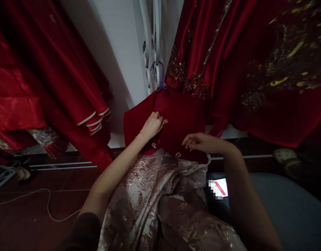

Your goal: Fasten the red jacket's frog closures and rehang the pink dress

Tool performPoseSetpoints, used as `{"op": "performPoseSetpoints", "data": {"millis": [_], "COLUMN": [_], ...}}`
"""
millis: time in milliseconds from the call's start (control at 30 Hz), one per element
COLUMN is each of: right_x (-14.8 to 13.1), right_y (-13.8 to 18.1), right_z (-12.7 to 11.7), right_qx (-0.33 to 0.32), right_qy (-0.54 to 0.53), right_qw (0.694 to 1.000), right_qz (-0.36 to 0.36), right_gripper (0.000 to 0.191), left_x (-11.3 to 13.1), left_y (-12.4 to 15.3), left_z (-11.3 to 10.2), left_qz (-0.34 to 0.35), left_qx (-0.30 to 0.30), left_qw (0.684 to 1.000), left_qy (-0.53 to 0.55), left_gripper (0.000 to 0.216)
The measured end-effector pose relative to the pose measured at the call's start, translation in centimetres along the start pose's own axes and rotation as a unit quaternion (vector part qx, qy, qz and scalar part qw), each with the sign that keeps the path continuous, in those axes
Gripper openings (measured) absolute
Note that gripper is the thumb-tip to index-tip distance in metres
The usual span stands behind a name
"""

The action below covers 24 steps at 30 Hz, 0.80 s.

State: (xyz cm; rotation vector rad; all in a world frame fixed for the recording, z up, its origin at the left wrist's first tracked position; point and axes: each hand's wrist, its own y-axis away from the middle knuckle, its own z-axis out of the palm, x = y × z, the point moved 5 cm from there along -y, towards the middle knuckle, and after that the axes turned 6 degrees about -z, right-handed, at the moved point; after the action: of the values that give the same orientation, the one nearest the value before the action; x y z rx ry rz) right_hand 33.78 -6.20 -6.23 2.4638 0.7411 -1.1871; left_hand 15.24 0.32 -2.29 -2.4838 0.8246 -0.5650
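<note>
A short red top [189, 108] with flower-shaped beaded buttons hangs on a purple hanger [162, 75] in front of me. My left hand [153, 124] is closed in a pinch on the top's front edge, right by an upper flower button [165, 121]; its fingertips are partly hidden. My right hand [195, 143] hovers at the lower right of the top, fingers loosely bent, with nothing visible in them. Below the top spreads a shiny pinkish-brown brocade fabric [150, 188] in folds.
Red garments [69, 69] hang at left, and sequined red ones [218, 45] at right. A white metal rack [147, 31] stands behind the hanger. At lower right are a grey seat [275, 205], a lit phone [221, 187] and a clog [286, 158]. A cable [48, 202] crosses the floor.
</note>
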Motion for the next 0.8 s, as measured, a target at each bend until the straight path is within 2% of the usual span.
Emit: {"op": "performPoseSetpoints", "data": {"millis": [100, 167, 233, 300, 400, 467, 533, 600, 700, 800], "right_x": [-0.4, -1.3, -2.8, -4.7, -7.4, -8.4, -8.8, -8.6, -6.9, -5.1], "right_y": [-0.1, -0.1, -0.2, -0.3, -1.3, -3.2, -5.8, -8.4, -10.4, -9.6], "right_z": [-0.3, -0.5, -0.6, -0.7, -0.7, -0.3, 0.3, 0.7, 0.9, 0.3], "right_qx": [0.021, 0.047, 0.096, 0.172, 0.276, 0.297, 0.292, 0.305, 0.390, 0.493], "right_qy": [0.013, 0.033, 0.052, 0.052, -0.002, -0.065, -0.129, -0.155, -0.078, 0.046], "right_qw": [1.000, 0.998, 0.992, 0.978, 0.945, 0.931, 0.924, 0.921, 0.915, 0.869], "right_qz": [-0.009, -0.029, -0.059, -0.103, -0.175, -0.202, -0.209, -0.185, -0.075, 0.006], "right_gripper": [0.022, 0.021, 0.020, 0.022, 0.032, 0.041, 0.048, 0.054, 0.068, 0.086], "left_x": [1.1, 1.4, 1.3, 1.0, 0.6, 0.4, 0.2, 0.0, -0.7, -1.8], "left_y": [-0.2, 0.0, 0.3, 0.8, 1.3, 1.5, 1.6, 1.8, 2.3, 2.7], "left_z": [-0.9, -1.4, -2.0, -2.4, -2.5, -2.5, -2.6, -2.9, -3.3, -4.1], "left_qz": [0.059, 0.064, 0.040, 0.004, -0.038, -0.058, -0.070, -0.085, -0.125, -0.169], "left_qx": [0.009, 0.008, 0.007, 0.006, 0.004, 0.024, 0.068, 0.130, 0.210, 0.254], "left_qw": [0.998, 0.996, 0.992, 0.982, 0.967, 0.959, 0.960, 0.968, 0.968, 0.952], "left_qy": [0.008, 0.055, 0.123, 0.188, 0.253, 0.276, 0.261, 0.195, 0.062, -0.017], "left_gripper": [0.016, 0.015, 0.011, 0.007, 0.003, 0.004, 0.009, 0.020, 0.042, 0.057]}}
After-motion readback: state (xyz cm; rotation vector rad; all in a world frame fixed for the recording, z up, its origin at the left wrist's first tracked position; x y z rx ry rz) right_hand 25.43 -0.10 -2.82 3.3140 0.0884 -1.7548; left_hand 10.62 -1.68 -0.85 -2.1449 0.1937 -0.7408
